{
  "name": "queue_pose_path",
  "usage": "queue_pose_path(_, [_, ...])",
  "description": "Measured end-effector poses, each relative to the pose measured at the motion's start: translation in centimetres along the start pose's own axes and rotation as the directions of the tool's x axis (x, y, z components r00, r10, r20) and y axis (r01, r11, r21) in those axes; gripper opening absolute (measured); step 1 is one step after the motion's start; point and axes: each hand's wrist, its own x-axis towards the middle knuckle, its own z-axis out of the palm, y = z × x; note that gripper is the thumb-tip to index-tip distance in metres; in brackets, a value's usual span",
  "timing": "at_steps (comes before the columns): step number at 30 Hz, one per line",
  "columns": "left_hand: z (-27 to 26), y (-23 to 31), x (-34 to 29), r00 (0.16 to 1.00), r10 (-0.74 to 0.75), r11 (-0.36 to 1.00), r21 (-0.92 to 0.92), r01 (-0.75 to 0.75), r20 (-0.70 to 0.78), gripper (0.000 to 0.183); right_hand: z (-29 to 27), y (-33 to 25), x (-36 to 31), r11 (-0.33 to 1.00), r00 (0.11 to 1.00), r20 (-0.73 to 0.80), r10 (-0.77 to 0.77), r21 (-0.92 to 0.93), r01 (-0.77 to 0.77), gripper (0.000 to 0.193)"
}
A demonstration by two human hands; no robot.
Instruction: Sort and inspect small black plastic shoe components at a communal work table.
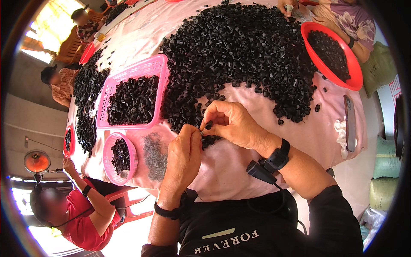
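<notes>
My right hand point(233, 126) pinches a small black plastic piece point(208, 125) between thumb and fingers. Close against it, my left hand point(185, 152) is closed in a pinch, its fingertips meeting the right ones. What sits in the left fingertips is too small to make out. Just beyond both hands spreads a large heap of small black plastic pieces point(235, 47). Left of my left hand lies a grey pile of fine, metallic-looking bits point(155, 157). A round pink basket point(133, 147) with black pieces stands beside that pile.
A pink rectangular basket point(160, 92) of black pieces stands beyond the round one. At the far right is a red basin point(357, 81), near a person's arms. A phone point(350, 124) lies by the right table edge. People sit along the left, one in a red shirt point(87, 222).
</notes>
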Motion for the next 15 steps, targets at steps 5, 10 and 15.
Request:
queue_pose_path(5, [-0.2,0.4,0.1,0.999,-0.036,0.999,-0.018,0.036,0.010,0.013,-0.1,0.3,0.0,0.999,1.000,-0.013,0.004,0.032,-0.004,0.021])
queue_pose_path(10, [0.7,0.6,-0.2,0.992,0.041,0.993,-0.108,-0.054,-0.123,0.010,0.4,-0.5,0.2,0.978,0.994,-0.105,0.031,0.209,-0.008,0.016])
queue_pose_path(15, [0.8,0.1,0.3,0.951,0.244,0.964,0.151,-0.217,-0.189,0.008,0.3,-0.6,0.0,0.980,0.996,-0.072,0.058,0.195,-0.043,0.014])
